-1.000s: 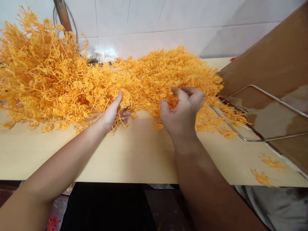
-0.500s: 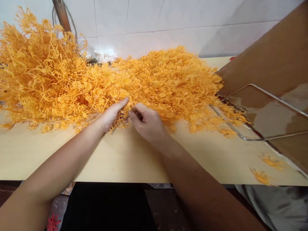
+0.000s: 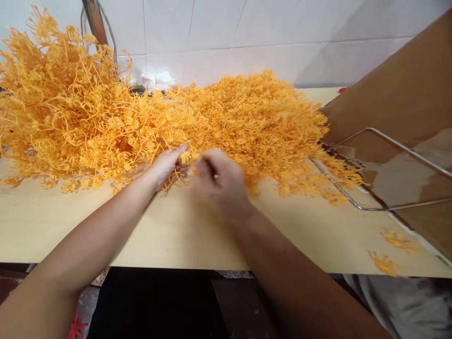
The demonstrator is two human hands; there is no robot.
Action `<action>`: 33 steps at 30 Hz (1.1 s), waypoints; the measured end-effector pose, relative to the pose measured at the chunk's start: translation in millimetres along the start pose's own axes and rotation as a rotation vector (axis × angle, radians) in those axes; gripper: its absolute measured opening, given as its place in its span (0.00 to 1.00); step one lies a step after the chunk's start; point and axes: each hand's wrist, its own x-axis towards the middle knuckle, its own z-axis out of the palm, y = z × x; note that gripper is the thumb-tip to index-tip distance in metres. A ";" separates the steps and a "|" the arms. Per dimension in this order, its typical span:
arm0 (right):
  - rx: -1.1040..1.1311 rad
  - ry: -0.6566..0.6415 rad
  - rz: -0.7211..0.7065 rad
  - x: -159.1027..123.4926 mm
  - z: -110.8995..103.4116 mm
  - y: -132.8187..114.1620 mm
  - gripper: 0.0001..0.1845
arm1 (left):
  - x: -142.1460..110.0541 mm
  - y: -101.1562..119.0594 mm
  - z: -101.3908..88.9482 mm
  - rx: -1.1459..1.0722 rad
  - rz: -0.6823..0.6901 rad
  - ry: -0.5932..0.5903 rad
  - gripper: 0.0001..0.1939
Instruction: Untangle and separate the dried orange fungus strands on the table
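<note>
A large heap of yellow-orange plastic flower pieces (image 3: 247, 122) with thin curly strands lies along the table. My left hand (image 3: 165, 167) is at the heap's front edge, thumb pointing up, curled around a few of these yellow-orange strands (image 3: 173, 178). Its other fingers are mostly hidden behind the strands. Just to its right, my right hand (image 3: 224, 181) is curled closed, thumb against the fingers and smeared by motion. Whatever it pinches is too blurred to name. A small gap separates the two hands.
Taller, bushier flower pieces (image 3: 63, 103) rise at the left. On the right a brown cardboard box (image 3: 395, 94) leans beside a bent metal wire frame (image 3: 342, 188). Two loose flower pieces (image 3: 384, 262) lie near the table's front right edge. A white tiled wall (image 3: 212, 28) stands behind.
My right hand has shifted slightly right, away from the left hand, and is more blurred. My left hand stays nearly in place on the strands.
</note>
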 end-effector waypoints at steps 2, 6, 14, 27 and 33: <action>-0.026 0.239 0.259 6.7 -9.9 22.1 0.04 | -1.0 -0.7 -1.5 -0.012 -0.014 -0.054 0.17; -0.012 0.452 0.477 14.9 -26.8 55.1 0.17 | -0.7 -4.4 -2.2 0.063 0.016 -0.031 0.16; -0.093 0.019 0.223 4.4 -4.7 13.7 0.12 | -5.0 -5.1 -1.0 0.148 0.122 -0.087 0.13; 0.071 -0.255 -0.273 -0.5 6.6 -2.2 0.16 | -7.0 -4.0 9.2 0.313 0.149 0.107 0.19; -0.007 -0.196 -0.394 0.1 -0.3 1.2 0.16 | -1.1 -9.9 14.1 0.475 0.221 0.145 0.21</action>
